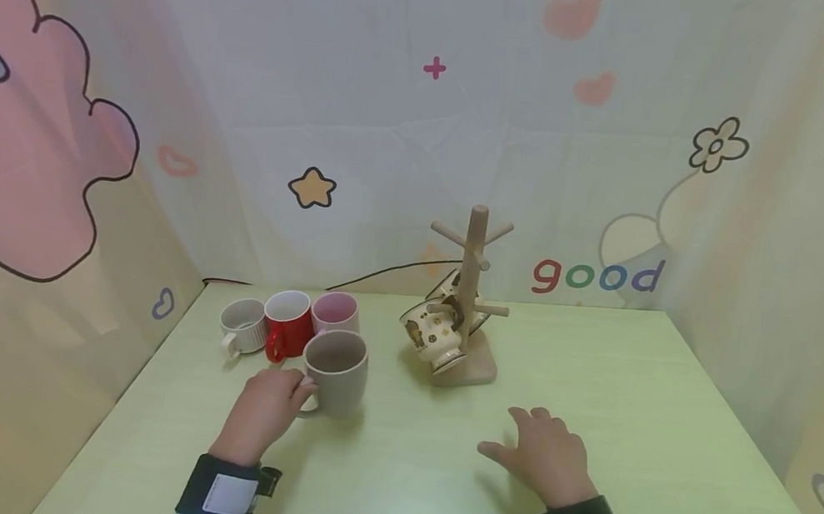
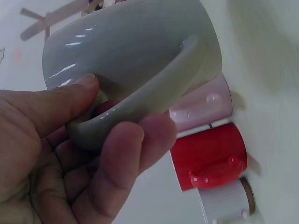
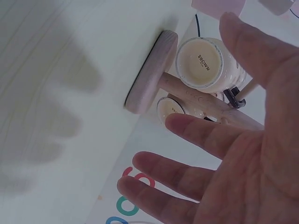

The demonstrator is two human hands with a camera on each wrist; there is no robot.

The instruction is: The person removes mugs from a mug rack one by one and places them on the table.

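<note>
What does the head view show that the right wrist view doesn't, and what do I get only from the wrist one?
Only the head view shows the left hand gripping the handle of the grey mug, plus the red mug and the ribbed white mug.

Only the right wrist view shows the word BROWN on a hanging mug's underside, and the right hand's palm.

Both show the wooden mug tree with two mugs hanging on it, and the right hand, holding nothing.
</note>
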